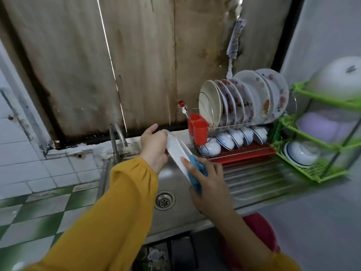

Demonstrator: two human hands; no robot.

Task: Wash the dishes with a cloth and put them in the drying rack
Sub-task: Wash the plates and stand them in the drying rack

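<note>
Now left hand [154, 148] grips upper rim of white glazed plate [178, 151], tilted over steel sink [181, 218]; right hand [209, 185] clutches blue cloth [196, 165] against lower edge. Plate likely stiff, wet-slippery, breakable: hold rim firmly.

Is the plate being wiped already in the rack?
No, the left hand holds the plate over the sink while the right hand holds a blue cloth against it.

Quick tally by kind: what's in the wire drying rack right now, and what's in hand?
Upright round plates, wire drying rack's top tier: 6
Blue-rimmed white bowls, lower tier: 5
White dish in left hand: 1
Blue cloth in right hand: 1
Total: 13
</note>
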